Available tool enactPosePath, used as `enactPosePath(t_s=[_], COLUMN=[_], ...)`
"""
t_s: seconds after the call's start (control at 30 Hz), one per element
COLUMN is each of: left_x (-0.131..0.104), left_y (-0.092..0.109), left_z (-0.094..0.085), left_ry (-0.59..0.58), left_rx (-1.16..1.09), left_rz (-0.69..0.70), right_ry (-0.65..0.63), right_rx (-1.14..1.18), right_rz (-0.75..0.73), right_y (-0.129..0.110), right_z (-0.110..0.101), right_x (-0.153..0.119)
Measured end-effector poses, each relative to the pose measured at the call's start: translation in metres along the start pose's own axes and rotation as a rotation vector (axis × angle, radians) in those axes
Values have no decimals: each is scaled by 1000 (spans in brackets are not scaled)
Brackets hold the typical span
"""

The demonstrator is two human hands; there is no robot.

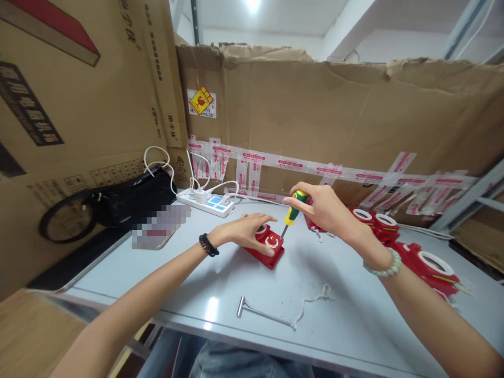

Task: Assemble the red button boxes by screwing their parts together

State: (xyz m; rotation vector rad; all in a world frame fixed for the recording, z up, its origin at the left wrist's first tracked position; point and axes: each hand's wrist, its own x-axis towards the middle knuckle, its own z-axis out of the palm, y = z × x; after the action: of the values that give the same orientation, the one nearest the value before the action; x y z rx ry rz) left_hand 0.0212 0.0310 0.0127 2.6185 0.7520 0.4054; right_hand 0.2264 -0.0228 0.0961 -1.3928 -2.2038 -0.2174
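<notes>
My right hand [311, 202] grips a screwdriver [292, 214] with a yellow and green handle from above. The screwdriver leans slightly, and its tip meets the corner of a red plastic box [271, 258] with a white ring and a round red part on top. Holding that box down on the table is my left hand [246, 233], thumb on the near side and fingers across the far side. The fingers hide part of the box. In front of it lies a small metal T-shaped bar [264, 315] with a white string [303, 307] tied to its end.
More red units with white rings [435, 264] lie at the right. A power strip [210, 203] with plugs and white cables stands at the back, near a blurred phone-like object [161, 228] and a black bag [134, 197]. Cardboard [323, 115] walls the grey table [189, 304].
</notes>
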Motion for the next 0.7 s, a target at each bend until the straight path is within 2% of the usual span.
enactPosePath(t_s=[0.1, 0.23, 0.33, 0.4, 0.5, 0.63, 0.7], left_x=[-11, -10, -9, -10, -13, -16, -17], left_y=[-19, -26, -25, -24, -22, -15, -10], left_z=[2, 5, 6, 7, 7, 11, 15], left_ry=[-50, -34, -25, -20, -12, 20, 51], left_rx=[-72, -149, -163, -158, -138, -6, 116], left_rz=[-19, 9, 11, 11, 0, -39, -74], right_ry=[-137, -386, -432, -368, -206, 71, 168], right_rx=[114, 198, 157, 58, -169, -465, -543], right_rz=[-66, -108, -114, -106, -38, 213, 313], right_y=[2, 1, -4, -8, -15, -18, -17], right_z=[-7, -23, -29, -25, -9, 18, 27], right_x=[-2, -2, 2, 6, 13, 17, 17])
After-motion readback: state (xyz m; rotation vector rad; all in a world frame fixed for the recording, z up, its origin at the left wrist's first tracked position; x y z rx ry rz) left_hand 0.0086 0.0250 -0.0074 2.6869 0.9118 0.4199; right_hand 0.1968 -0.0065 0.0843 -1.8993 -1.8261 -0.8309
